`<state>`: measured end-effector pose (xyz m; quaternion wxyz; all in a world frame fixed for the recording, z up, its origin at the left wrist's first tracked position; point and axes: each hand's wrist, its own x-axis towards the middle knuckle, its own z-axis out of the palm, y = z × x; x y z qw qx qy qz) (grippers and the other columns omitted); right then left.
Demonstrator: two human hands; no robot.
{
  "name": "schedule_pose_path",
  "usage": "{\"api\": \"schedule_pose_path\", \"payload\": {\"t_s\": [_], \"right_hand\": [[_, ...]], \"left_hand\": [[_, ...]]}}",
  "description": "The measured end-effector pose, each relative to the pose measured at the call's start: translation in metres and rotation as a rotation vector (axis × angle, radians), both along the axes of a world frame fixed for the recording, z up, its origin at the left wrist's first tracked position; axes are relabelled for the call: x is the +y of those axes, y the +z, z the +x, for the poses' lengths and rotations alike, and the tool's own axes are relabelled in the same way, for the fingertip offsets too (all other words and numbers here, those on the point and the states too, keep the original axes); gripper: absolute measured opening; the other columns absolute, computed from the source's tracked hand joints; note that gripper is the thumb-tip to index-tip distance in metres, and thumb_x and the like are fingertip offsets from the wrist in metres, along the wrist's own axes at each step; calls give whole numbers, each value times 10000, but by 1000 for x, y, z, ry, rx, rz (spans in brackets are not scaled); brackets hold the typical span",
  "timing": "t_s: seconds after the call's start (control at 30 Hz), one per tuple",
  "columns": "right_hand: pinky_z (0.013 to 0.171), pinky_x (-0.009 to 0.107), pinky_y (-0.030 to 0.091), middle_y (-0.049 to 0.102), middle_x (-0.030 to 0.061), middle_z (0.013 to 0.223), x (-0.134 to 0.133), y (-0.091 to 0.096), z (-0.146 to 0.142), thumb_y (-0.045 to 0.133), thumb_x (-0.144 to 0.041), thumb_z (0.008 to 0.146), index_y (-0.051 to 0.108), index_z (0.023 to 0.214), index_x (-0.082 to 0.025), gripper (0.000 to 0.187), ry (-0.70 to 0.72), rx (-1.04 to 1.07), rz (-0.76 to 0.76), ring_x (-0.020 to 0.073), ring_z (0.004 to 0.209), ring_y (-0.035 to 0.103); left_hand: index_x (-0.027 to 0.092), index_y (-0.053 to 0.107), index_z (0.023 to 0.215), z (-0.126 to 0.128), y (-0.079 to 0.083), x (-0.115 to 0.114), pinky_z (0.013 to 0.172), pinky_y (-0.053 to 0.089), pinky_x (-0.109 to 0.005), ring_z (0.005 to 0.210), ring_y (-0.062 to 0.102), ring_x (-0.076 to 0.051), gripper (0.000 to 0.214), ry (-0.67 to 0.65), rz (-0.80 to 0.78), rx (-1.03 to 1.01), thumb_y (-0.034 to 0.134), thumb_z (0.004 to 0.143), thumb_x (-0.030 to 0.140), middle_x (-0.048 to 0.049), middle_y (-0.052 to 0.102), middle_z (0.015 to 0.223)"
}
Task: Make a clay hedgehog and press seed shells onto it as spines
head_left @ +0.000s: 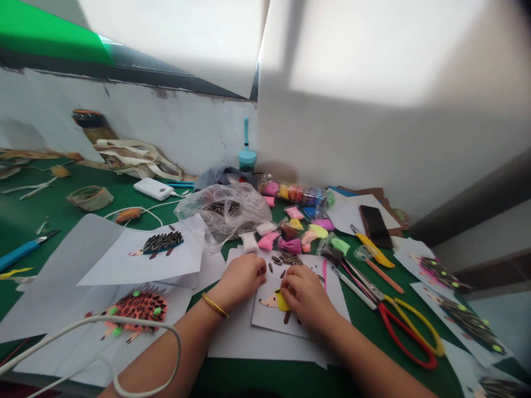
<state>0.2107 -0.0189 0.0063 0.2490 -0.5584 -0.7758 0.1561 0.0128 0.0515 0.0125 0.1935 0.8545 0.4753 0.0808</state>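
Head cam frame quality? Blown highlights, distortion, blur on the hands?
Head view: the sunlit patch on the wall is blown out, no texture; the green table sits in even shade, no glare. Head view, geometry: wide-angle bend tilts the wall corner and stretches the edges. Head view, focus: left hand and right hand are sharp; the white cable near the lens looks slightly soft.

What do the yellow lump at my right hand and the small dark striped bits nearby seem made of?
The yellow lump at the right hand looks like soft matte modelling clay: smooth, rounded, like the coloured lumps behind. The small dark striped bits are probably sunflower seeds: pointed, striped shells.
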Motion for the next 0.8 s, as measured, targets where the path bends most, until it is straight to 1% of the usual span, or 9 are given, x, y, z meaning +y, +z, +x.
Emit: {"api": "schedule_pose_path", "payload": {"t_s": [0.17, 0.27, 0.33, 0.43, 0.57, 0.8], "right_hand": [[840, 369, 408, 627, 45, 949, 0, -1, 2, 614, -125, 826, 669, 797, -207, 103, 9, 1, -8, 217, 940, 539], [855, 375, 399, 627, 36, 965, 0, -2, 5, 619, -123, 825, 678, 808, -217, 113, 15, 8, -27, 216, 963, 539], [859, 378, 395, 625, 32, 972, 0, -3, 7, 626, -113, 816, 682, 811, -223, 124, 21, 8, -35, 216, 970, 538], [853, 375, 402, 620, 35, 984, 0, -4, 10, 627, -122, 815, 690, 849, -233, 132, 38, 5, -29, 215, 969, 537], [853, 372, 409, 616, 41, 984, 0, -4, 11, 618, -132, 829, 696, 866, -234, 134, 47, 11, -12, 213, 967, 537], [836, 368, 404, 620, 35, 966, 0, -3, 9, 608, -111, 832, 692, 840, -231, 147, 32, 5, -11, 210, 949, 535]], "left_hand": [[229, 665, 832, 0, 1, -1, 707, 405, -281, 800, 584, -185, 59, -7, 5, -7, 667, 782, 259, -18, 622, 870], [235, 664, 891, 0, 3, -3, 699, 405, -280, 789, 582, -180, 113, 10, 13, -41, 679, 780, 249, -14, 618, 882], [237, 661, 926, 1, 6, -5, 711, 405, -280, 814, 583, -180, 146, 20, 45, -91, 689, 783, 244, -14, 616, 899], [233, 671, 875, 5, 10, -8, 745, 401, -281, 862, 583, -180, 98, -13, 68, -148, 710, 788, 255, -7, 619, 883], [228, 696, 791, 10, 10, -10, 754, 386, -284, 867, 588, -174, 61, -86, 27, -118, 736, 775, 271, -7, 634, 861], [230, 706, 800, 15, 6, -13, 779, 370, -307, 884, 590, -188, 86, -79, -10, -63, 727, 775, 310, -17, 648, 884]]}}
